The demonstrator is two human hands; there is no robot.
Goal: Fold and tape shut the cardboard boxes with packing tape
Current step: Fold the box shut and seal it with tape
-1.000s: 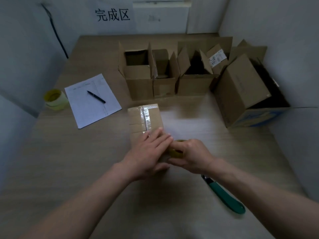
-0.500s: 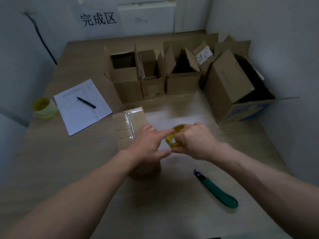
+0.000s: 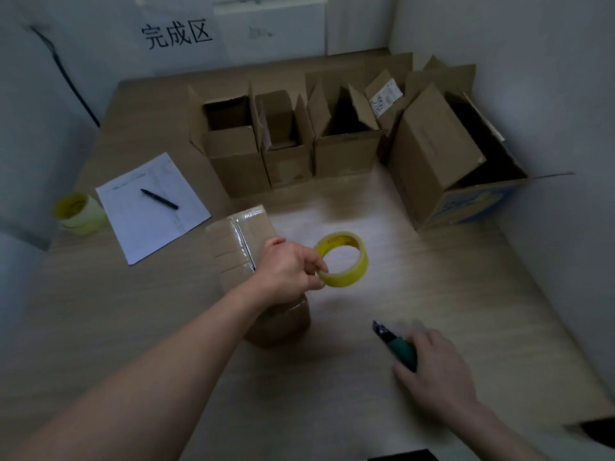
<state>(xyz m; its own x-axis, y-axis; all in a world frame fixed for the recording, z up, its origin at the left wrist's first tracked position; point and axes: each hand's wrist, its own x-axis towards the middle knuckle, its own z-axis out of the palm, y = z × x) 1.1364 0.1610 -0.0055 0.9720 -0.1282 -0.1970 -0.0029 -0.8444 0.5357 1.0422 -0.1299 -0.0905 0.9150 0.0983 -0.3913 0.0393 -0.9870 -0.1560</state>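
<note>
A roll of yellow packing tape (image 3: 342,259) is held above the middle of the table (image 3: 432,294) by the left hand (image 3: 288,272), whose thumb and fingers are pinched on the roll's near-left rim. Just left of the roll and partly under the left wrist, a closed cardboard box (image 3: 243,247) is seen, with a strip of clear tape run along its top seam. The right hand (image 3: 432,371) is laid on the green handle of a utility knife (image 3: 394,342) towards the table's near right edge; its fingers are curled over the handle, though how firmly it is gripped cannot be told because of blur. Along the far edge three open boxes (image 3: 286,151) are lined up with flaps raised, and a larger open box (image 3: 442,161) is tipped on its side at the far right corner. By the left edge a sheet of paper (image 3: 149,207) is laid with a pen (image 3: 159,198) on it, and a second tape roll (image 3: 78,212) is set beside it.
</note>
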